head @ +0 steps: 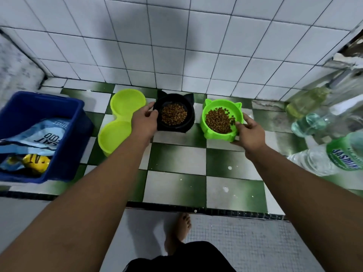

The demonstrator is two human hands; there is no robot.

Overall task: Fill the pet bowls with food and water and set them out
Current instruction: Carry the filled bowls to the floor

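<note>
A bare foot (181,232) is standing on the floor below the checkered table (176,158). On the table, the right grip (248,130) is curling round the near right rim of the green bowl (205,114). The left grip (145,119) is pinching the left rim of the black bowl (189,124). Both bowls are holding kibble (173,114) and sitting side by side near the tiled wall (176,46).

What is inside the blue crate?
A pale blue cat food bag lies in the blue crate, with a yellow packet next to it. Anything beneath them is hidden.
</note>
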